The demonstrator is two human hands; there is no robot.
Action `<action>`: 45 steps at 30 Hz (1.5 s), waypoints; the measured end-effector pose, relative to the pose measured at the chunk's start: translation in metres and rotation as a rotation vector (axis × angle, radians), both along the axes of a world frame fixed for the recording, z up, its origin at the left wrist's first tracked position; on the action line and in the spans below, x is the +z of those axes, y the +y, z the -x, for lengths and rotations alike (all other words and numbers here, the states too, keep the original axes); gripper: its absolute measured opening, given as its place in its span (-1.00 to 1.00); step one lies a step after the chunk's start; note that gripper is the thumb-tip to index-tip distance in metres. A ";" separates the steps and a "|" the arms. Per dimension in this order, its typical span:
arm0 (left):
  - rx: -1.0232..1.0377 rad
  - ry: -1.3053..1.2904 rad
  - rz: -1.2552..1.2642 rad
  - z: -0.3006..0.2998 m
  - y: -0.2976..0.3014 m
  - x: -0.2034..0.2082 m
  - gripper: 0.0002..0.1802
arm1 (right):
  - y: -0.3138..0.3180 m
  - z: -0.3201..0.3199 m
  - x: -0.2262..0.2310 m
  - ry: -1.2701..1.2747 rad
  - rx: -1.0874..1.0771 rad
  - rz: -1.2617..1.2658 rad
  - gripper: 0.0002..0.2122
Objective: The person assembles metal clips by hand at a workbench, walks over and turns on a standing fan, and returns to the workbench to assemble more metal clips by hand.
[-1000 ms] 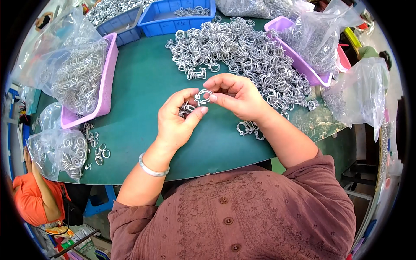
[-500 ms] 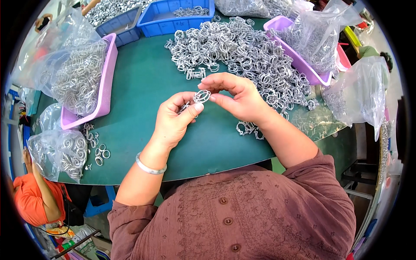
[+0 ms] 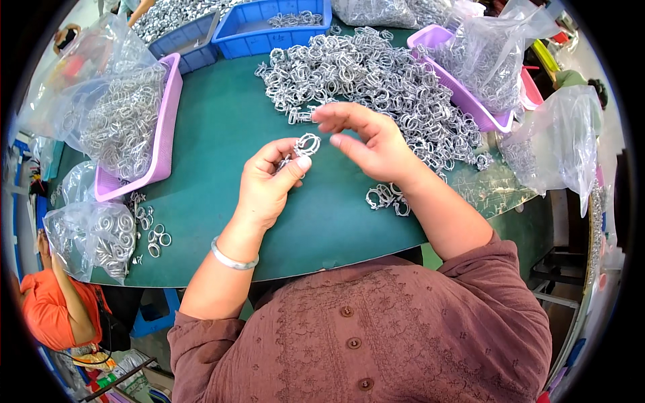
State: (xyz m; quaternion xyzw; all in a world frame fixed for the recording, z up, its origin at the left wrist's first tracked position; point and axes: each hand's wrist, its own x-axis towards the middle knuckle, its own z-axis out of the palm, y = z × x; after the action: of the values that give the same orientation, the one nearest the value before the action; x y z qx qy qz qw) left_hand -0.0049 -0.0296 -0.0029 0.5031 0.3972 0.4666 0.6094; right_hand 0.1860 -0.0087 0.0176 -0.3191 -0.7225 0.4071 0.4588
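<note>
My left hand pinches a silvery metal ring piece between thumb and fingers, over the green table. More metal shows under its curled fingers, partly hidden. Just to the right, my right hand is raised with its fingers spread and nothing between thumb and forefinger; it is apart from the ring piece. Beyond and behind it spreads a large heap of similar silvery ring pieces. A few more ring pieces lie below my right wrist.
On the left stands a lilac basket with a bag of ring pieces, near a small plastic bag and loose rings. Blue bins stand at the back, another lilac basket at right. A person in orange is at far left.
My right hand has come away from the ring piece, its fingers opening wider. My left hand has shifted slightly left with the piece still pinched.
</note>
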 end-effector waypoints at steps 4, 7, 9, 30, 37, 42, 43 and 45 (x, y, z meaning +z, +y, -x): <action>-0.059 -0.280 0.125 0.006 0.006 -0.001 -0.74 | 0.015 -0.008 -0.005 -0.264 -0.241 -0.100 -0.71; -0.129 -0.471 0.183 0.012 0.010 -0.005 -0.68 | 0.021 -0.006 -0.013 -0.459 -0.254 -0.283 -0.71; -0.185 -0.637 0.238 0.014 0.012 -0.003 -0.60 | 0.023 0.000 -0.018 -0.601 -0.242 -0.400 -0.70; -0.230 -0.684 0.254 0.015 0.014 -0.007 -0.64 | 0.024 0.008 -0.023 -0.843 -0.259 -0.338 -0.75; -0.259 -0.726 0.327 0.017 0.013 -0.010 -0.72 | 0.022 -0.004 -0.007 -0.337 -0.286 0.015 -0.85; -0.224 -0.482 0.259 0.013 0.012 -0.009 -0.68 | 0.018 -0.003 -0.003 0.173 -0.077 0.480 -0.87; -0.196 -0.381 0.235 0.012 0.011 -0.006 -0.66 | 0.016 -0.003 -0.001 0.220 -0.046 0.548 -0.86; -0.177 -0.358 0.242 0.010 0.009 -0.003 -0.65 | 0.014 -0.003 0.001 0.231 -0.023 0.571 -0.85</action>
State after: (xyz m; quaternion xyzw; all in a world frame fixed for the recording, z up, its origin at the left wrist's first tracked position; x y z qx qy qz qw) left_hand -0.0146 -0.0205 -0.0057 0.3682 0.2903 0.4422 0.7646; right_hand 0.1887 0.0054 0.0182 -0.3949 -0.5182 0.6219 0.4344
